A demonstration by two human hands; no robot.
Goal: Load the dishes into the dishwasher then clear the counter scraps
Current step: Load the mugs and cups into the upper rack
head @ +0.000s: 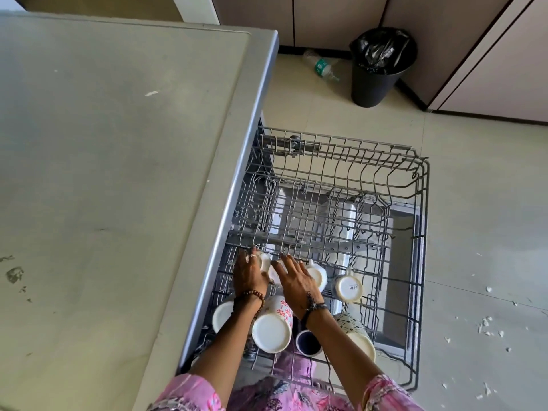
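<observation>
I saw pink patterned sleeves [189,393], a brown beaded bracelet [250,295] on the left wrist, a ring [252,256] on that hand, and a dark thread band [315,307] on the right wrist.

The far half and right side of the rack [341,161] lie bare, open from above. Upturned mugs [271,329] crowd its near left corner, and the tabletop [118,143] edge overhangs the rack's left side, blocking entry there.
</observation>
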